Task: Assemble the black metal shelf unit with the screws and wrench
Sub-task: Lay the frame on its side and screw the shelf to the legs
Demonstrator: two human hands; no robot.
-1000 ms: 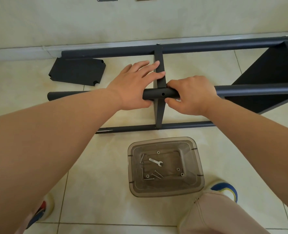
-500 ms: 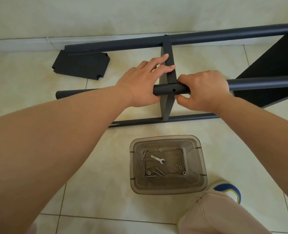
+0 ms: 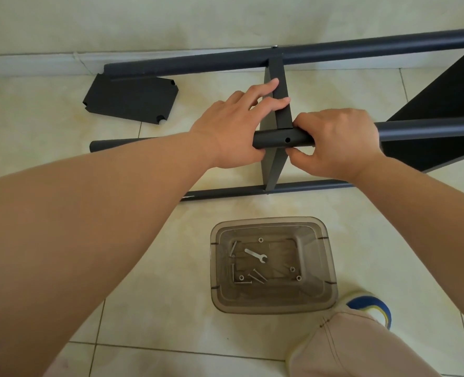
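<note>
On the far left of the floor lies a loose black shelf panel (image 3: 131,100), flat on the tiles and well apart from both hands. Moving right, the person's left hand (image 3: 233,131) rests on the raised pole (image 3: 282,139); its fingers reach forward, fairly straight, and press on the upright shelf plate (image 3: 279,104), while the thumb seems to go under the pole (I cannot see it fully). Just beside it, the right hand (image 3: 334,142) is curled around the same pole, thumb below and fingers over the top.

The shelf unit lies on its side, so its poles run left to right across the view, and the plate stands crosswise between them. Between the two hands an open screw hole (image 3: 287,140) faces the person. I think the next move depends on this: the hole must stay lined up with the plate's edge behind it, and a screw must come from the clear plastic box (image 3: 273,265) on the floor, nearer to the person than the frame. In it lie the wrench (image 3: 255,254) and some screws (image 3: 256,276). The right hand looks a little nearer to the box.

The right end of the frame is cut off, and whether the plate's thread meets the hole is hidden inside the pole.
</note>
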